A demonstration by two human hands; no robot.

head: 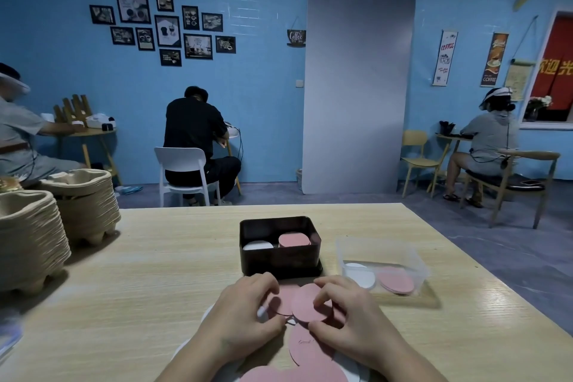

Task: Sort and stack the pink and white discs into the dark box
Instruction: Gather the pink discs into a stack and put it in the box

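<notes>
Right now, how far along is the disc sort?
Done: the dark box holds a white stack on its left and a pink stack on its right.
In hand: the left hand and right hand both pinch pink discs on the table in front of the box.
Left: loose discs near the bottom edge, plus white and pink ones in the clear tub. Roughly midway, at a guess.

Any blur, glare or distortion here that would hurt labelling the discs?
Head view: wide-angle bending at the borders; smear on the pulp tray stacks at left; dim, even light, soft shadows by the dark box and clear tub; left hand, right hand and pink discs fairly sharp.
</notes>
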